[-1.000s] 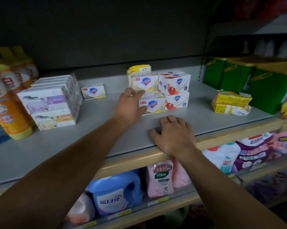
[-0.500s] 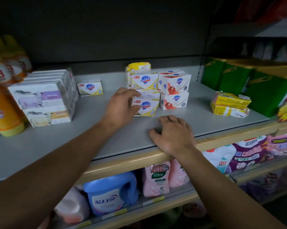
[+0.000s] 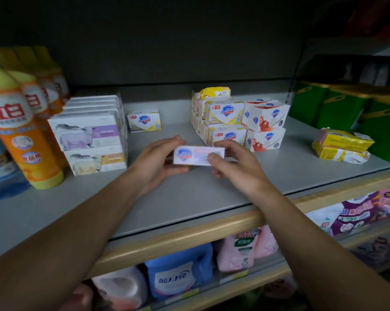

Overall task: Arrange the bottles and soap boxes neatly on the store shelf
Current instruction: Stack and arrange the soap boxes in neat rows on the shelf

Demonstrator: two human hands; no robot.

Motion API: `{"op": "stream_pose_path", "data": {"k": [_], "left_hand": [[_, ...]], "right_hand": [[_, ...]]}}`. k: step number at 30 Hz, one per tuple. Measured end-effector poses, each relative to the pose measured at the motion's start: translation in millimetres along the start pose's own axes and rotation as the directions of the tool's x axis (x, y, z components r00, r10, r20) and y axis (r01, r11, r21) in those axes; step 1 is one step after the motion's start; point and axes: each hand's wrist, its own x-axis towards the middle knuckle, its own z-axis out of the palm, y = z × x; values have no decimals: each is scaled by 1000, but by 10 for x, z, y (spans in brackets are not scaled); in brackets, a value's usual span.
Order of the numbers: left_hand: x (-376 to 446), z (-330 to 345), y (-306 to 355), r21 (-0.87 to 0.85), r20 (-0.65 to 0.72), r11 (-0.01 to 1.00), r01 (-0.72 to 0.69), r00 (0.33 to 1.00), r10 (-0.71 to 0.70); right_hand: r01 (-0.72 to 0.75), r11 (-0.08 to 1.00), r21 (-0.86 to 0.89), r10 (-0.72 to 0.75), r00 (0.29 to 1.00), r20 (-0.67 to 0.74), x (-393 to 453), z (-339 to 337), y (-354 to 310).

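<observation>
I hold a small white soap box [image 3: 197, 155] with a blue shield logo just above the grey shelf [image 3: 189, 198], in front of the stacked soap boxes. My left hand [image 3: 158, 160] grips its left end and my right hand [image 3: 232, 164] pinches its right end, thumb on the front face. Behind it stands a stack of yellow-and-white soap boxes [image 3: 225, 122] and beside that a stack of red-and-white soap boxes [image 3: 264, 126]. A single soap box [image 3: 144, 120] stands alone further left. Orange bottles [image 3: 21, 122] line the far left.
White sheep-print boxes [image 3: 93, 140] are stacked left of centre. Yellow wrapped soap packs [image 3: 342, 145] lie at the right, with green boxes [image 3: 346, 108] behind them. The lower shelf holds a blue detergent jug [image 3: 178, 270] and pink refill pouches [image 3: 243, 248].
My left hand pulled a soap box away from the stack toward me. My right hand left the shelf edge and took hold of the box's right end. The view shifted slightly.
</observation>
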Motion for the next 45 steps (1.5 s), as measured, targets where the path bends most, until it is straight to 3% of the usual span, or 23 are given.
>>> {"op": "stream_pose_path", "data": {"k": [2,6,10,15,18,20,23,26,28,32,34,38,42,45], "left_hand": [[8,-19,-39,-42,85,999,-1,996,4],[22,38,-113,156,118,983,-93,990,75],[10,14,-93,266,38,953,-142,990,136],[-44,-65,-30,453,58,838,-303,948,312],[-49,-82,2,483,53,822,-301,947,316],[-58,-70,-3,430,99,867,-251,968,231],[-80,-47,-14,186,158,978,-90,986,61],[-46,-44,11,86,68,996,7,998,-13],[-25,-86,23,93,57,996,14,998,-19],[-57,-161,16,88,241,996,-32,971,10],[-63,-157,16,81,287,994,-66,957,40],[-53,-164,13,82,256,988,-127,961,102],[-43,-176,-6,87,209,989,-122,973,102],[-41,-117,-12,17,140,996,-85,987,82]], "right_hand": [[-117,993,-1,116,989,-86,40,39,-11],[-253,967,11,250,951,-182,62,56,-66],[-285,958,-40,271,941,-202,64,131,-111],[-261,961,-92,245,956,-160,63,126,-80],[-222,973,-62,212,968,-136,49,96,-60],[-172,985,6,171,975,-145,36,65,-40],[-44,989,141,64,988,-143,14,38,20],[73,992,105,-68,996,-53,-16,38,48],[96,995,40,-96,995,-10,-23,50,48],[91,990,110,-86,995,-53,12,60,84],[87,994,64,-81,993,-86,50,62,126],[52,999,-15,-53,996,-78,88,85,173],[89,994,-59,-98,980,-175,73,85,155],[134,989,59,-124,981,-152,55,72,126]]}}
